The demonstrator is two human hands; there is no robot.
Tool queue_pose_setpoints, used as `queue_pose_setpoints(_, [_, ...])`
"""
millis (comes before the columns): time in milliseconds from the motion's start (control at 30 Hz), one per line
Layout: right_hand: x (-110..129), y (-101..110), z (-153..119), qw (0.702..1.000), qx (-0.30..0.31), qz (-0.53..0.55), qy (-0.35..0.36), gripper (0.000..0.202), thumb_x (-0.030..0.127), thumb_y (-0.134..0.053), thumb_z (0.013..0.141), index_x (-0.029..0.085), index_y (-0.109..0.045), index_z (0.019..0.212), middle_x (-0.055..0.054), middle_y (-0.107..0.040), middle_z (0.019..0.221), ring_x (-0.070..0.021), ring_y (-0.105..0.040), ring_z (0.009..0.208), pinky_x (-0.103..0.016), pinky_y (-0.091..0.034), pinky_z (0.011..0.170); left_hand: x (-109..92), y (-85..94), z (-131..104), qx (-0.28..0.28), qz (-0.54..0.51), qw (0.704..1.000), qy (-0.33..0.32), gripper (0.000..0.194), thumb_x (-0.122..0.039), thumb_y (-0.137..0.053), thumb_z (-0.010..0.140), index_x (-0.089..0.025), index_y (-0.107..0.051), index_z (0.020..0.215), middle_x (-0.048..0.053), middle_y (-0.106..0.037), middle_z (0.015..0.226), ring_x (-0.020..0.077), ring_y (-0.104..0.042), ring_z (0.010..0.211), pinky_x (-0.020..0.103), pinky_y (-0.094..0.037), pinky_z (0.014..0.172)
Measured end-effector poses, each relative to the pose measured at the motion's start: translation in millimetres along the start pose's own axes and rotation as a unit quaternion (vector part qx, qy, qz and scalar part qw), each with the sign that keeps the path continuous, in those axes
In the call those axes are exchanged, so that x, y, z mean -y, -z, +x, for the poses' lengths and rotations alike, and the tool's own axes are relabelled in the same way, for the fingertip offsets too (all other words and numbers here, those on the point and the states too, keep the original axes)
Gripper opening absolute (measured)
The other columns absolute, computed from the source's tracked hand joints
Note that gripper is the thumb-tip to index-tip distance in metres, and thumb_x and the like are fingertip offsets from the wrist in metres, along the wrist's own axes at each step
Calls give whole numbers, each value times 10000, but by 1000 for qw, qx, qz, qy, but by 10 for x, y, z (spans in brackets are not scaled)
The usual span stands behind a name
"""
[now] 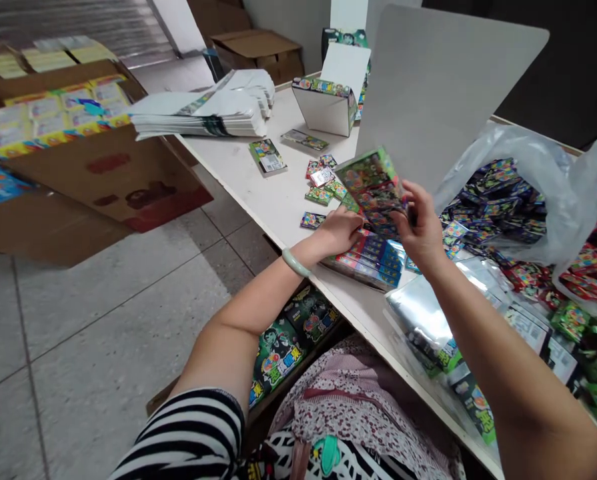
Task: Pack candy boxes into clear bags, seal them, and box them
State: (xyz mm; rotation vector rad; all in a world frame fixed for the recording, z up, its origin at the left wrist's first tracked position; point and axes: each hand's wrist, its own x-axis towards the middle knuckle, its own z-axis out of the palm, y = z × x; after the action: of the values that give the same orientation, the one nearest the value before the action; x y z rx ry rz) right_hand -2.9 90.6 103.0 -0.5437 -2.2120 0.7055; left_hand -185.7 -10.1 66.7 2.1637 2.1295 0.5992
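Observation:
My right hand [421, 223] grips a flat green printed packet [371, 187] by its right edge, thumb in front, and holds it tilted above the table. Below it lies a tray of small packs [373, 257], lined up in rows with blue, purple and red ends. My left hand [339, 232] is at the far left side of this tray, fingers curled down and closed; what they pinch, if anything, is hidden. Beyond that hand lie several loose small packs [319, 195], green, red and dark, one with a white label.
A white table [243, 180] bears a stack of flat white cartons [203, 110], an open display box [323, 110] and silver sheets [428, 303]. Clear plastic bags [553, 193] of small packs stand right. Cardboard boxes [143, 187] are on the left; a carton of printed boxes [283, 347] is below the edge.

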Motion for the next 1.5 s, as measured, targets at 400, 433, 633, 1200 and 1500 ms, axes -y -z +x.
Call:
queue_pose_setpoints(400, [-200,-94,54,996,49,-58,36,450,307,-504,932,239,-558,1373,-112,-651,1282,-276,-617,1146,-438,-505,992,50,-27,-55,-19,-38,999,-24,153,-237,-561,907,-143,-669,959,145,-689,1060,306,-564,1092,457,-422,987])
queue_pose_setpoints(433, [-235,-72,46,995,58,-65,39,448,294,-506,929,238,-569,1368,-113,-660,1271,-276,-623,1140,-441,-504,990,75,-24,-69,-23,-66,997,-23,124,-233,-574,898,-150,-663,925,132,-690,1026,292,-567,1069,444,-426,980])
queue_pose_setpoints(633, [-294,-57,86,983,146,-92,60,477,231,-451,943,253,-579,1403,-115,-660,1271,-263,-643,1112,-423,-520,949,460,-55,-123,-202,-310,914,165,126,-262,-611,895,-189,-540,820,5,-608,803,152,-556,766,284,-437,742])
queue_pose_setpoints(1200, [-279,-151,67,941,195,-253,112,481,180,-353,994,216,-597,1407,-140,-698,1187,-268,-632,1002,-422,-527,880,566,-55,80,-154,-407,871,228,287,-341,-657,892,-175,-504,717,-33,-500,684,117,-467,671,266,-348,665])
queue_pose_setpoints(1500, [-364,-209,-8,931,266,-221,116,547,449,-321,1030,183,-532,1459,-152,-496,1519,-368,-411,1409,-577,-381,1119,619,-133,28,-126,-432,856,255,210,-257,-707,802,-177,-523,864,-11,-547,801,132,-512,747,269,-392,716])
